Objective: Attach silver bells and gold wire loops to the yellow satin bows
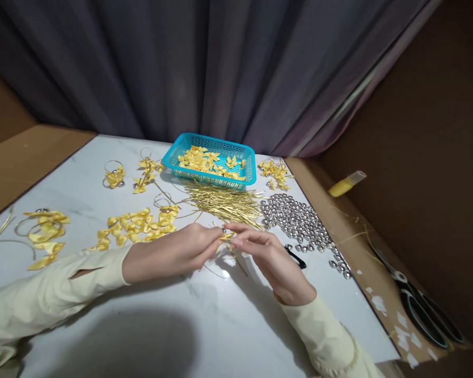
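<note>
My left hand is closed in a pinch on a small yellow ribbon bow at the middle of the table. A shiny silver bead shows at the bow, by my left fingertips. From the other side, the thumb and fingers of my right hand close on the bow's right end. Thin gold wire hangs below the two hands; how it joins the bow is hidden. Just beyond my hands lies a pile of gold wire lengths. Many silver beads are spread to the right of it.
A blue basket with yellow bows stands at the back. Loose bows lie left of centre, and wired bow clusters sit farther left. A black clip is near my right hand. Large scissors and a yellow tube are at right.
</note>
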